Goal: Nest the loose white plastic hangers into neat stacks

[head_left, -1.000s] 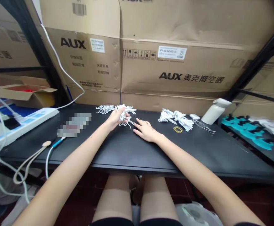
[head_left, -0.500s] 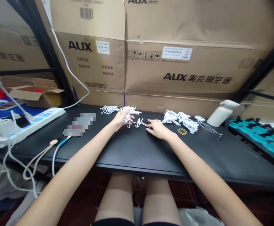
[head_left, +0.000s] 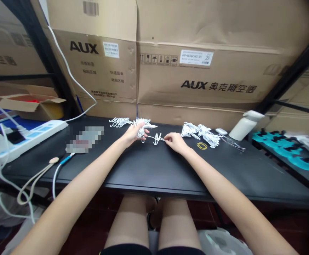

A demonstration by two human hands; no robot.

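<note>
My left hand (head_left: 130, 136) is closed around a bunch of white wire hooks (head_left: 140, 132). Pinched at its fingertips, my right hand (head_left: 176, 142) grips the thin end of some white hooks (head_left: 157, 139), whose curved ends point toward the left hand. Behind the left hand lie more loose white hooks (head_left: 119, 122), partly covered by it. To the right of my right hand rest two bundles of white hooks (head_left: 209, 135), with yellow rubber bands (head_left: 201, 146) just in front of them.
A white bottle (head_left: 246, 125) and eyeglasses (head_left: 232, 143) are at the right, near a rack of teal and black parts (head_left: 281, 148). On the left are a power strip (head_left: 29, 140), a blurred-out device (head_left: 86, 139) and cables. Cardboard boxes (head_left: 196, 92) line the back of the black table (head_left: 149, 173).
My right fingers, spread before, have drawn together on the hook ends. The left hand keeps its bunch. The whole view has shifted slightly.
</note>
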